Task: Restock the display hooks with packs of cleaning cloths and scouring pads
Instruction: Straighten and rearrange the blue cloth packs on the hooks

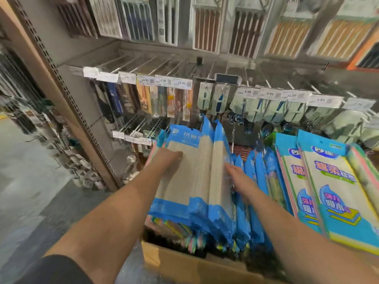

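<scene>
Several packs of cleaning cloths (196, 177), beige with blue tops and bottoms, stand bunched together above a cardboard box (184, 265). My left hand (168, 160) grips the left side of the bunch, fingers curled behind it. My right hand (240, 179) lies against the bunch's right side with fingers tucked between packs; its grip is partly hidden. More blue packs (260, 181) stand just right of it. Packs with printed fronts (332, 181) hang at the right.
Display hooks (143, 66) with price tags (180, 83) run across the shelf above, holding utensil and chopstick packs. A lower row of hooks (139, 128) sits left of the cloths. The perforated shelf upright (67, 95) stands at left, with aisle floor beyond.
</scene>
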Tool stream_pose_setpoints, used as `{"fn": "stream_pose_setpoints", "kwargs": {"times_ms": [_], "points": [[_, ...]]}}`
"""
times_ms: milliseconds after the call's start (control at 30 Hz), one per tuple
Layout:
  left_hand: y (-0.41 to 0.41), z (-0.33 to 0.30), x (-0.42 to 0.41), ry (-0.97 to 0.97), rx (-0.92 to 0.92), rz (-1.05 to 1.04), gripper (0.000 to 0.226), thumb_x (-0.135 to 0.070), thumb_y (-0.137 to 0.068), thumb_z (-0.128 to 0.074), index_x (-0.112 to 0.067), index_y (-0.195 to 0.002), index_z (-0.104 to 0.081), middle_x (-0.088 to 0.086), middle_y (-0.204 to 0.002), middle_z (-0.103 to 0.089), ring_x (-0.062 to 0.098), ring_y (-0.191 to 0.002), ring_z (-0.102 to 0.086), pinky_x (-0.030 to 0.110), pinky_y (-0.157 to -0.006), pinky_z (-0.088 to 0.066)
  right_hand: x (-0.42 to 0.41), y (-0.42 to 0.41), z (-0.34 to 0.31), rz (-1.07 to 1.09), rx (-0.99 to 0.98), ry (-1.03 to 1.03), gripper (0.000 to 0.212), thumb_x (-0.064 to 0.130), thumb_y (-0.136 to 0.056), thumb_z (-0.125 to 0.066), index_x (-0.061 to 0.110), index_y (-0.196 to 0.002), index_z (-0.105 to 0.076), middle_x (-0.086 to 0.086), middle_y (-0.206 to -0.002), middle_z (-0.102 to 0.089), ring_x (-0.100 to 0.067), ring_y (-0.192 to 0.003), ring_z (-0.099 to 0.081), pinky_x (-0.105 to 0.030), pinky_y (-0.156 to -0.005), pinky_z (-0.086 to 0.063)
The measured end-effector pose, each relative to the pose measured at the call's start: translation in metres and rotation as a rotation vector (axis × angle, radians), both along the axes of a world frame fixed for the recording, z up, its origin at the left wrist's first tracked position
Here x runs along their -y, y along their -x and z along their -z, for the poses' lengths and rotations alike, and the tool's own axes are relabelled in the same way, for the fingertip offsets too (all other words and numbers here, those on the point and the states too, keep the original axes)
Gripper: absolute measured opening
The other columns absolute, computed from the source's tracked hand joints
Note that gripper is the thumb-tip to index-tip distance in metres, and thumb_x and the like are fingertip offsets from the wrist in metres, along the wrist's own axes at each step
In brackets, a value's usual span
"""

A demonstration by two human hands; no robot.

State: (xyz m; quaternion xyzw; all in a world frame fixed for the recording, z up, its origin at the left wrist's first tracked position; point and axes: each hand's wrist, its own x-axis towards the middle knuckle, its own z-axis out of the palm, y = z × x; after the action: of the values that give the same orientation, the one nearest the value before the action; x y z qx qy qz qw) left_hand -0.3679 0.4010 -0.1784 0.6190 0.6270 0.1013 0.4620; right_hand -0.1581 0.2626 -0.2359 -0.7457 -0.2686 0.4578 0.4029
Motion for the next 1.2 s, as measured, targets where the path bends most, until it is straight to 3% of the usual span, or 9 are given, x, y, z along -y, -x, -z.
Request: {"fn": "stream_pose_setpoints", "kwargs": {"times_ms": [133, 300, 400, 533, 833, 933, 1067, 1133, 1200], "points": [[-0.008, -0.008, -0.003, 0.047, 0.242, -0.051, 0.062, -0.054, -0.079, -0.071, -0.007, -0.12, -0.063, 0.016, -0.119, -0.068, 0.034, -0.105, -0.068, 0.045, -0.095, -0.056, 0.002, -0.001, 0.007, 0.036, -0.059, 0.0, 0.037, 0.057, -0.099, -0.045, 0.028, -0.121, -0.05, 0.003, -0.12, -0.058, -0.007, -0.098, -0.054, -0.036, -0.082, -0.043], [-0.029, -0.028, 0.029, 0.065, 0.278, 0.13, 0.027, -0.043, -0.094, -0.067, -0.021, -0.099, -0.052, 0.001, -0.096, -0.059, 0.02, -0.084, -0.057, 0.031, -0.077, -0.045, 0.008, 0.001, 0.007, 0.079, -0.14, 0.004, 0.049, 0.064, -0.095, -0.046, 0.03, -0.129, -0.054, 0.007, -0.125, -0.061, -0.01, -0.106, -0.055, -0.04, -0.085, -0.046], [-0.042, -0.024, 0.049, 0.006, 0.355, 0.146, 0.06, -0.043, -0.082, -0.08, -0.016, -0.125, -0.046, 0.0, -0.119, -0.06, 0.021, -0.108, -0.06, 0.039, -0.094, -0.051, 0.013, -0.001, 0.006, 0.1, -0.193, 0.032, 0.055, 0.072, -0.09, -0.046, 0.036, -0.13, -0.055, 0.009, -0.129, -0.06, -0.013, -0.115, -0.054, -0.05, -0.104, -0.041], [-0.058, -0.024, 0.066, -0.051, 0.287, 0.153, 0.107, -0.055, -0.07, -0.083, -0.018, -0.151, -0.023, 0.003, -0.143, -0.048, 0.028, -0.126, -0.054, 0.044, -0.104, -0.047, 0.02, -0.002, 0.005, 0.107, -0.273, 0.031, 0.059, 0.081, -0.081, -0.049, 0.042, -0.123, -0.064, 0.011, -0.122, -0.069, -0.021, -0.122, -0.057, -0.055, -0.107, -0.04], [-0.07, -0.027, 0.066, -0.068, 0.145, 0.223, 0.119, -0.047, -0.073, -0.086, -0.017, -0.156, -0.007, 0.007, -0.144, -0.049, 0.032, -0.125, -0.056, 0.039, -0.091, -0.046, 0.021, 0.006, 0.002, 0.133, -0.362, -0.008, 0.087, 0.086, -0.069, -0.059, 0.03, -0.135, -0.055, 0.002, -0.113, -0.074, -0.021, -0.111, -0.067, -0.047, -0.101, -0.049], [-0.062, -0.028, 0.062, -0.089, 0.149, 0.235, 0.104, -0.043, -0.078, -0.083, -0.017, -0.153, -0.017, 0.006, -0.138, -0.052, 0.031, -0.119, -0.057, 0.039, -0.089, -0.047, 0.017, 0.01, -0.001, 0.17, -0.374, -0.012, 0.082, 0.083, -0.072, -0.06, 0.023, -0.128, -0.062, 0.003, -0.103, -0.075, -0.018, -0.101, -0.068, -0.043, -0.088, -0.055], [-0.043, -0.038, 0.057, -0.111, 0.198, 0.182, 0.081, -0.036, -0.079, -0.081, -0.02, -0.142, -0.031, -0.003, -0.112, -0.058, 0.02, -0.09, -0.058, 0.036, -0.082, -0.048, 0.016, 0.014, -0.01, 0.155, -0.351, -0.062, 0.092, 0.091, -0.054, -0.065, 0.036, -0.128, -0.059, 0.002, -0.124, -0.068, -0.023, -0.115, -0.062, -0.051, -0.107, -0.042], [-0.035, -0.058, 0.057, -0.167, 0.245, 0.167, 0.077, -0.032, -0.075, -0.082, -0.022, -0.136, -0.036, -0.004, -0.104, -0.059, 0.013, -0.083, -0.057, 0.032, -0.078, -0.047, 0.016, 0.017, -0.036, 0.125, -0.298, -0.092, 0.087, 0.088, -0.06, -0.064, 0.034, -0.129, -0.054, 0.002, -0.122, -0.065, -0.021, -0.11, -0.062, -0.046, -0.098, -0.046], [-0.028, -0.089, 0.062, -0.225, 0.34, 0.158, 0.073, -0.029, -0.072, -0.083, -0.027, -0.129, -0.038, -0.004, -0.105, -0.063, 0.013, -0.085, -0.061, 0.031, -0.075, -0.05, 0.013, 0.015, -0.069, 0.114, -0.227, -0.156, 0.063, 0.075, -0.08, -0.059, 0.031, -0.123, -0.052, 0.001, -0.114, -0.063, -0.019, -0.098, -0.06, -0.04, -0.082, -0.048]]}}
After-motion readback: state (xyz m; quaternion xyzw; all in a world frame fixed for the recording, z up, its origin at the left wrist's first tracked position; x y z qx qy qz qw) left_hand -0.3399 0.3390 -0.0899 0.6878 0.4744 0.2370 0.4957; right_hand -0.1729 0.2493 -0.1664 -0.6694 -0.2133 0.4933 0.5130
